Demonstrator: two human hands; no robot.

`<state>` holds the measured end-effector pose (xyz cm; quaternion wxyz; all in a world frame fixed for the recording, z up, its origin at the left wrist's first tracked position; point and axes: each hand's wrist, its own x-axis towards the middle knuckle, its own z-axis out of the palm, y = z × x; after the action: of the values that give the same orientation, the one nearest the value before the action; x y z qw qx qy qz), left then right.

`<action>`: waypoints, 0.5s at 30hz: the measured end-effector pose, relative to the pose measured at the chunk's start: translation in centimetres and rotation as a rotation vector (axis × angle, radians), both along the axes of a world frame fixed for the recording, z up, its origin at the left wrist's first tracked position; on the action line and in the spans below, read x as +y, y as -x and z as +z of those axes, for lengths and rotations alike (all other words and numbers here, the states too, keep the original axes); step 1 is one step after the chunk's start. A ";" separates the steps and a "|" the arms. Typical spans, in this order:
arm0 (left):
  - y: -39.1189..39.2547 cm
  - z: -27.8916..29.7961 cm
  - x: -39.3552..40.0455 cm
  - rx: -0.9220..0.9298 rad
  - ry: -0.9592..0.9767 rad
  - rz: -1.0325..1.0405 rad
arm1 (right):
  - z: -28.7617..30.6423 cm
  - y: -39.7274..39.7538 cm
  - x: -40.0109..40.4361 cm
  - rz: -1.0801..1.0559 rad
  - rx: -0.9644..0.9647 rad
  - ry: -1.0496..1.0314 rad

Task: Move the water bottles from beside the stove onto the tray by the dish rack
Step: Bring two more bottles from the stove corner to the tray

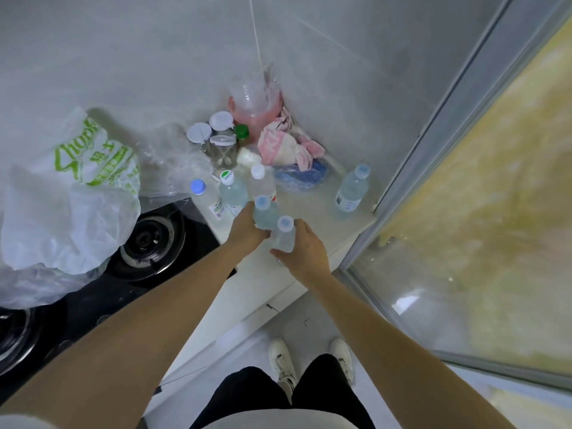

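- Clear water bottles [266, 212] are showing pale blue and white caps.
- Left of them, the stove [148, 243] is looking glossy black.
- A white bag [77, 187] is bearing green lettering.
- Behind, a cloth [288, 147] is showing pink and white.

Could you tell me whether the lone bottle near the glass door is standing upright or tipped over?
Upright: the lone bottle stands on the counter, its cap on top.

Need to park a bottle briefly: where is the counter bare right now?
Bare counter lies between the held bottles and the lone bottle by the glass door, and along the front edge below it. The back corner is crowded with jars, a pink cloth and standing bottles.
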<state>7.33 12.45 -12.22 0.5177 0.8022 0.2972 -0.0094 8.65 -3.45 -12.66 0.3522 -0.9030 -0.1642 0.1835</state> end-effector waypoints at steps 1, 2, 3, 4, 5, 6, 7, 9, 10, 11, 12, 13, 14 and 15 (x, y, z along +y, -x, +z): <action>-0.4 -0.2 -0.2 -0.006 -0.010 0.013 | 0.0 -0.4 -0.4 -0.007 0.002 0.001; -0.7 -0.3 -0.5 0.004 -0.027 0.027 | 0.0 -0.7 -0.9 -0.010 0.006 0.006; -0.7 -0.4 -0.7 0.014 -0.038 0.042 | 0.0 -1.0 -1.3 -0.016 0.006 0.012; -0.7 -0.6 -0.7 0.015 -0.030 0.061 | 0.1 -1.4 -1.7 -0.020 -0.001 0.015; -0.5 -1.1 -0.8 0.008 -0.011 0.085 | 0.2 -1.8 -2.2 -0.020 -0.007 0.019; -0.1 -1.1 -0.9 0.005 0.009 0.111 | 0.5 -2.2 -2.6 -0.022 -0.014 0.021; 0.3 -1.0 -0.9 0.000 0.018 0.133 | 0.9 -2.6 -3.0 -0.024 -0.027 0.020; 1.4 -0.9 -0.8 -0.021 0.044 0.154 | 2.0 -3.4 -3.4 -0.006 -0.061 0.018; 2.2 -0.1 -0.9 -0.032 0.063 0.155 | 2.6 -3.8 -3.5 0.014 -0.085 0.017; 3.0 0.6 -0.9 -0.053 0.068 0.155 | 3.4 -4.3 -3.4 0.042 -0.109 0.012; 3.9 1.6 -0.8 -0.062 0.053 0.151 | 4.4 -4.7 -3.2 0.075 -0.123 0.009; 5.0 2.8 -0.6 -0.068 0.025 0.143 | 5.4 -5.1 -2.9 0.116 -0.131 -0.002; 6.0 4.1 -0.2 -0.071 -0.001 0.134 | 6.5 -5.4 -2.5 0.163 -0.134 -0.015; 7.2 5.6 0.1 -0.089 -0.017 0.135 | 7.7 -5.6 -2.0 0.217 -0.144 -0.035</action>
<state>0.15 12.51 -6.66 0.5232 0.7842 0.3276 0.0635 14.22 -5.47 -4.96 0.3332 -0.8845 -0.2890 0.1521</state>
